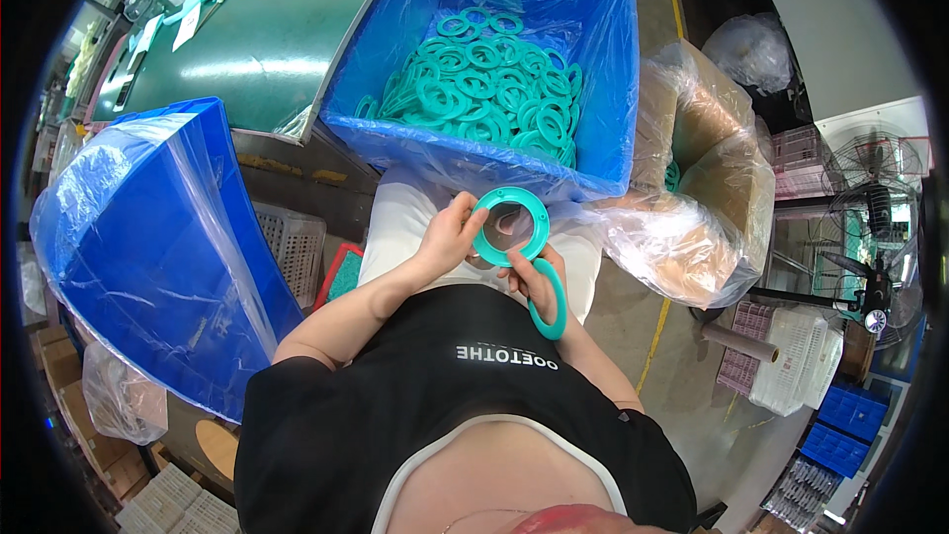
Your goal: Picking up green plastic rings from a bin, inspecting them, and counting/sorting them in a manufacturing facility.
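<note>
A flat teal plastic ring (539, 233) is held face up over my lap, with a clear or see-through middle. My left hand (453, 237) pinches its left rim between thumb and fingers. At its lower right edge, my right hand (535, 280) grips the same ring. A second teal ring (560, 309) hangs edge-on from my right hand, and the fingers partly hide it. Just beyond my hands, a blue bin (474, 146) lined with clear plastic film holds a heap of similar teal rings (478, 85).
An empty-looking blue bin (168, 247) with film stands tilted at left. Behind it is a green table (287, 30). To the right sits a film-lined cardboard box (717, 109). Farther right are a fan (870, 198) and stacked crates (791, 356).
</note>
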### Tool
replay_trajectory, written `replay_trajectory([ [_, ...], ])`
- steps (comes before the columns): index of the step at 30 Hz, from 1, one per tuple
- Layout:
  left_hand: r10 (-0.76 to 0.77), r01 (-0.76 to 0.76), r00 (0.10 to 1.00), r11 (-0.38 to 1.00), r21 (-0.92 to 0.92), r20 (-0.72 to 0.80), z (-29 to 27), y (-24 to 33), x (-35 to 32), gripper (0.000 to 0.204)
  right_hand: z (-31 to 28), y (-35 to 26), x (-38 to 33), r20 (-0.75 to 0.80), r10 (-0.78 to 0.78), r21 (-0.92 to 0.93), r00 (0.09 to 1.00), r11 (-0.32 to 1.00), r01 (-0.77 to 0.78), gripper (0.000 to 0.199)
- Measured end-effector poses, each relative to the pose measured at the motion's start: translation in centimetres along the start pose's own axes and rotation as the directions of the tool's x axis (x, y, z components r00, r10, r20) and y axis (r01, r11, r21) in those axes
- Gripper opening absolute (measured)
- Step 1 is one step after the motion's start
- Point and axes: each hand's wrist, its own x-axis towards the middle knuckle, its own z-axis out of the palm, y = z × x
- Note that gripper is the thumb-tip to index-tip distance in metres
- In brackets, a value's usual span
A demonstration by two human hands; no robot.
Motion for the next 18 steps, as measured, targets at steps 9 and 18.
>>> replay_trajectory([
  [9, 0.344, -0.296, 0.936, 0.651, 0.699, 0.076, -0.6, -1.4, 1.8, 0.017, -0.4, 0.5, 0.1, -0.012, -0.054, -0.030, 0.998, 0.998, 0.054, 0.020],
  [18, -0.282, 0.459, 0.877, 0.728, -0.509, 0.388, -1.6, 1.7, 3.2, 0.019, -13.2, -5.1, 3.2, -0.487, -0.283, -0.110, 0.826, 0.958, 0.263, 0.031],
])
